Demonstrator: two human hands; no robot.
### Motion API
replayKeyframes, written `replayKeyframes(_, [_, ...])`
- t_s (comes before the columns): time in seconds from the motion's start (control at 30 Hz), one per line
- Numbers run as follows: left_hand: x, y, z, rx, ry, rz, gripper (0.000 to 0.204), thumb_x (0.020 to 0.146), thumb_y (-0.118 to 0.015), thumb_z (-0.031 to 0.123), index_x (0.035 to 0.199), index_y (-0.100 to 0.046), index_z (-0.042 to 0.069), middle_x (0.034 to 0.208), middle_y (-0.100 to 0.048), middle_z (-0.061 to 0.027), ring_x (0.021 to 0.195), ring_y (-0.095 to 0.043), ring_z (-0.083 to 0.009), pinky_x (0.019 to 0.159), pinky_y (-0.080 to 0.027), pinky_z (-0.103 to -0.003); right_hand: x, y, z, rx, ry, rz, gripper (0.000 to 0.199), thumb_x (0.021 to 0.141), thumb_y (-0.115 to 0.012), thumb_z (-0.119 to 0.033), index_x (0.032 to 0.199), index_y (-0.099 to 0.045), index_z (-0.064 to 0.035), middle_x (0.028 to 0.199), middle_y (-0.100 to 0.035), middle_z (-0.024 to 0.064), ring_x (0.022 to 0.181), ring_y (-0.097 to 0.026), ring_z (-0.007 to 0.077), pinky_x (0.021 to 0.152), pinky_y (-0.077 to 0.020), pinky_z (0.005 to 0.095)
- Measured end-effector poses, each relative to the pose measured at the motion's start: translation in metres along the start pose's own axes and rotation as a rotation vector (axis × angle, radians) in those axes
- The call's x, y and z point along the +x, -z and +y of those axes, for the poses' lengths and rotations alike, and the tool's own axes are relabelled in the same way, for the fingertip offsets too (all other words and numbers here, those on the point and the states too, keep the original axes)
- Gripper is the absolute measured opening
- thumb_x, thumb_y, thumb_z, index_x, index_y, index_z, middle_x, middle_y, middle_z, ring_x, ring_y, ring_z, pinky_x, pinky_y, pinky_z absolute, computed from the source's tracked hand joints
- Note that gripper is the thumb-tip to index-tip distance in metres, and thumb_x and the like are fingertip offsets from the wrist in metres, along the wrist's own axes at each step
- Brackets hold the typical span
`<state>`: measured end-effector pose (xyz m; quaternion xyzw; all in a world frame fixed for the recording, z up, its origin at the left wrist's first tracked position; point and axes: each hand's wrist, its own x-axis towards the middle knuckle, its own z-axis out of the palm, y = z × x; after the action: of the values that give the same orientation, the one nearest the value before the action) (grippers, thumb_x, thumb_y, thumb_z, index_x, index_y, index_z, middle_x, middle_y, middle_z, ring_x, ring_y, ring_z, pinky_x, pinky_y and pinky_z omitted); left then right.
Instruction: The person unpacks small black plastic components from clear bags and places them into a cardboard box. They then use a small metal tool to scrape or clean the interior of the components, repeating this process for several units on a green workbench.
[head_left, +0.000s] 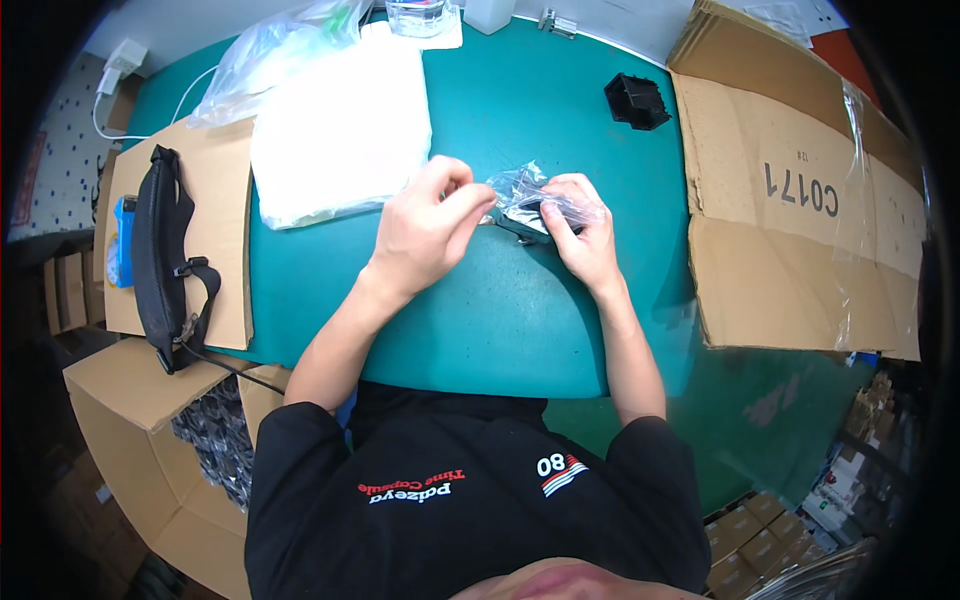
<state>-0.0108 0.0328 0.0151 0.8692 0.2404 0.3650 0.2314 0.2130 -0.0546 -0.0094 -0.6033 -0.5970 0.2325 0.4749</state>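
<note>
Over the green tabletop, a crinkled clear plastic bag [522, 186] is between my two hands, with a dark object [522, 228] in or under it. My right hand [583, 232] is closed around the bag's right side, thumb on top and fingers behind. At the bag's left edge, my left hand [428, 228] is closed in a pinch, its fingertips on the film. The plastic's glare and my right fingers hide much of the dark object, so its kind cannot be made out.
A black plastic holder [637, 102] stands at the far right of the table [470, 330]. White packaging sheets [340, 130] lie at left. A large cardboard box [790, 260] borders the right. On cardboard at left rests a black strap pouch [165, 260]; below it, an open carton [130, 440] holds dark wrapped pieces.
</note>
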Motion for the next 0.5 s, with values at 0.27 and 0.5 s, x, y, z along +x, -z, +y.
replayKeyframes(0.27, [0.005, 0.0, 0.003, -0.026, 0.007, -0.155, 0.027, 0.082, -0.082, 0.017, 0.102, -0.067, 0.007, 0.118, -0.06, -0.0113, 0.093, -0.066, -0.0243, 0.075, -0.056, -0.037, -0.002, 0.0, 0.005, 0.064, -0.004, -0.085, 0.023, 0.083, -0.079, -0.013, 0.101, -0.071, -0.0013, 0.105, -0.066, 0.0118, 0.091, -0.068, 0.0239, 0.08, -0.0543, 0.0339])
replayKeyframes(0.5, [0.008, 0.018, 0.0, -0.046, -0.037, -0.182, 0.016, 0.082, -0.077, 0.003, 0.089, -0.062, 0.003, 0.105, -0.066, -0.0101, 0.087, -0.068, -0.0258, 0.073, -0.056, -0.035, 0.002, 0.005, -0.005, -0.069, 0.049, -0.132, 0.052, 0.062, -0.095, -0.024, 0.102, -0.07, -0.003, 0.106, -0.065, 0.011, 0.093, -0.069, 0.0248, 0.08, -0.0558, 0.0358])
